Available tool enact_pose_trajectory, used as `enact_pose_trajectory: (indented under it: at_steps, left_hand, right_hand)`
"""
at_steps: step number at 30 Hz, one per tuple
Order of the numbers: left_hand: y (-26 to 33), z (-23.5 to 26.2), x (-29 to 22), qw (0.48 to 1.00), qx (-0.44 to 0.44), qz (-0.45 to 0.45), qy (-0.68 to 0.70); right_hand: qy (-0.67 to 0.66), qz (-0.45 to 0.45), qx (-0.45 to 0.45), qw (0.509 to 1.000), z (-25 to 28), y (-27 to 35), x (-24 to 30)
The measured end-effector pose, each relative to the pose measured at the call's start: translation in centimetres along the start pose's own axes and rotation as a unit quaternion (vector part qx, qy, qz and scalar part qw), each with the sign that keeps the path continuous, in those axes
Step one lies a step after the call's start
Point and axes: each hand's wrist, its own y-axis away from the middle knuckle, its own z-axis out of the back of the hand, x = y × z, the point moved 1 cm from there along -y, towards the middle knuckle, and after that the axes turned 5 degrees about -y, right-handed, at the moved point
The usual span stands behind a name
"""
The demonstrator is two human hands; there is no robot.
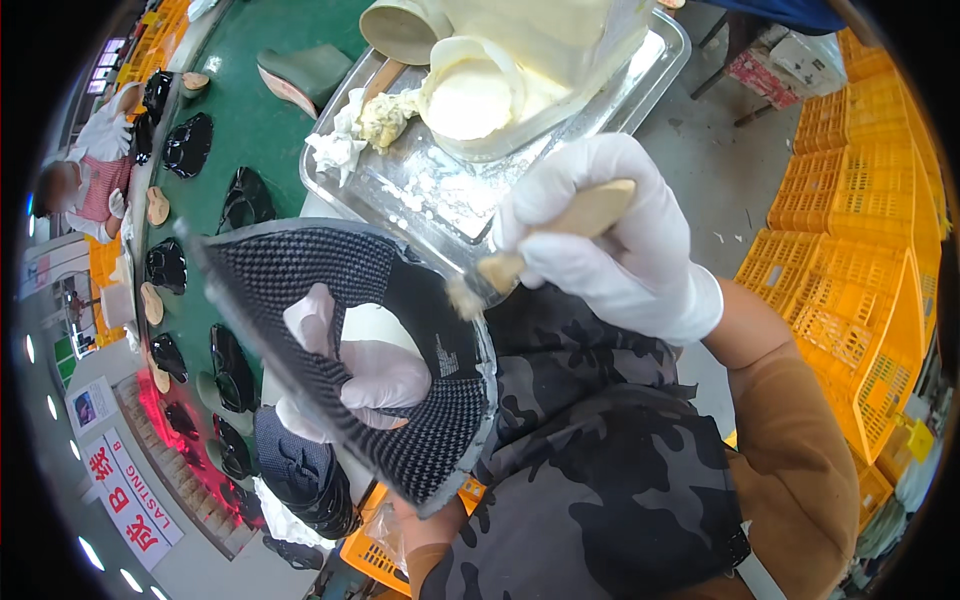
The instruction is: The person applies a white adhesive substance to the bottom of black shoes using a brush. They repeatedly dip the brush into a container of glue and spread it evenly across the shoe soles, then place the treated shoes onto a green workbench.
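My left hand point(385, 375), in a white glove, grips a black-and-grey woven shoe upper point(300, 268); fingers show through its opening. The upper is tilted, with its smooth dark lining and pale-coated edge facing me. My right hand point(625, 250), also gloved, is closed around the wooden handle of a brush point(590, 208). Its bristle end meets or hovers just beside the upper's right edge; I cannot tell which. Beyond the hands, a metal tray point(425, 195) smeared with white paste bears a round white tub point(450, 135) of creamy white paste.
In the tray are white clumps point(385, 120) and a tipped beige cup point(400, 32). A green work surface point(260, 110) at left carries several black uppers and tan soles. Stacked dark uppers point(295, 460) lie near my left arm. Yellow crates point(840, 200) rise at right. A co-worker point(100, 180) is far left.
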Motion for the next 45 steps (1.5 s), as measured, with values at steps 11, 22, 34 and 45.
enact_pose_trajectory:
  at_steps: [11,22,34,45]
  left_hand:
    - [-6.5,0.1,-4.2,0.656,0.061,0.627,0.415]
    - [-5.6,2.7,-2.6,0.905,0.297,0.301,0.045]
    - [-8.2,7.3,-2.5,0.904,0.359,0.195,-0.125]
    - [-7.2,7.5,-3.1,0.888,0.433,0.116,-0.105]
  right_hand:
    - [0.063,0.173,0.062,0.981,1.9,-9.2,2.9]
    - [0.081,0.086,0.096,0.988,3.4,-16.1,3.8]
    - [-0.008,-0.016,-0.128,0.992,3.7,-3.9,-2.9]
    - [0.450,0.322,0.125,0.824,-5.2,-7.9,-0.2]
